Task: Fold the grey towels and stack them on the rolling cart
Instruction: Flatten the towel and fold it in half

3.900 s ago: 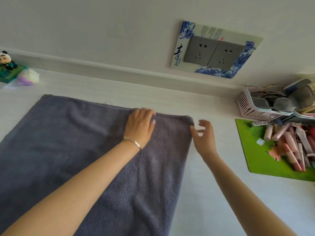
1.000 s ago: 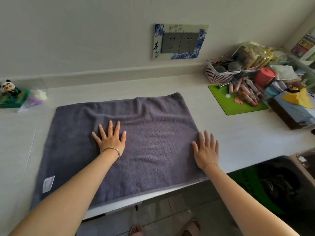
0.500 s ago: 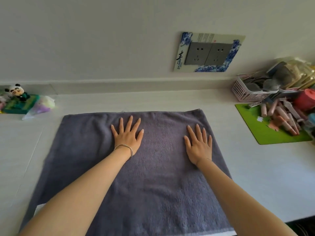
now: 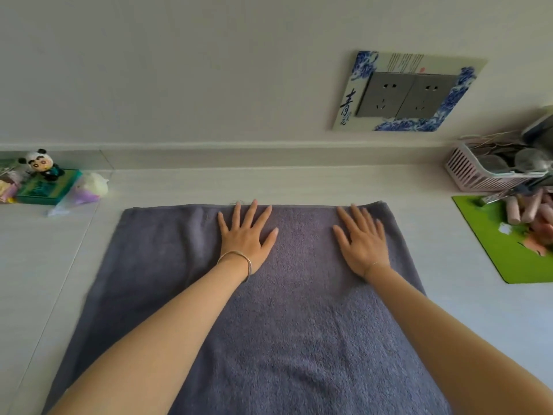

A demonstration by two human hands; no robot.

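Note:
A grey towel (image 4: pixel 299 319) lies spread flat on the white counter (image 4: pixel 466 319), reaching from the middle down past the bottom of the view. My left hand (image 4: pixel 247 235) presses flat on it near the far edge, fingers spread and straight. My right hand (image 4: pixel 363 239) lies flat on the towel too, close to the far right corner. Neither hand grips the cloth. No rolling cart is in view.
A green mat (image 4: pixel 505 244) with pink tubes and a pink basket (image 4: pixel 472 172) sit at the right. A panda figure (image 4: pixel 40 164) on a green box and a plastic bag (image 4: pixel 82 190) stand at the far left. A wall socket panel (image 4: pixel 410 92) hangs above.
Both hands have slid forward over the towel from its middle to its far edge, staying flat. The view has tilted up toward the wall.

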